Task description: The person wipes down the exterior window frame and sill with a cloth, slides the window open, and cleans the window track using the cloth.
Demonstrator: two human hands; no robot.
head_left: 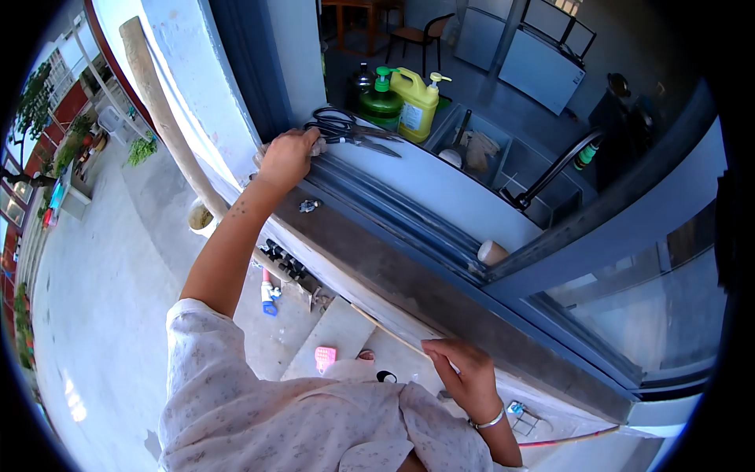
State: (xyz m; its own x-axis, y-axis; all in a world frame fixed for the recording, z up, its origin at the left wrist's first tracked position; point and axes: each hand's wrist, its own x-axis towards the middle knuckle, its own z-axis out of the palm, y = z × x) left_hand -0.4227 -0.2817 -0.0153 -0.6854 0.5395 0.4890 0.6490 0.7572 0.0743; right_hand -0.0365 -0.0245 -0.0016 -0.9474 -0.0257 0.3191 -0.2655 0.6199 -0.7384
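My left hand [287, 160] is closed on a crumpled greyish cloth [317, 147], pressed against the window track [377, 204] at the foot of the frame. Just beyond it, several pairs of scissors [340, 126] lie on the white inner sill. A small metal-looking item [310, 206] rests on the dark outer ledge [354, 256] near my left wrist. My right hand [465, 374], with a bracelet at the wrist, is at the outer edge of that ledge. Its fingers are bent, the thumb stands apart, and I see nothing held.
Inside are a yellow jug [417, 106], a green pump bottle [381, 102] and a sink [507, 157] with a black faucet [558, 169]. A cup-like object [492, 252] sits by the sliding window. A wooden pole [169, 118] leans at the left. Below are a tap [269, 295] and pink item [325, 359].
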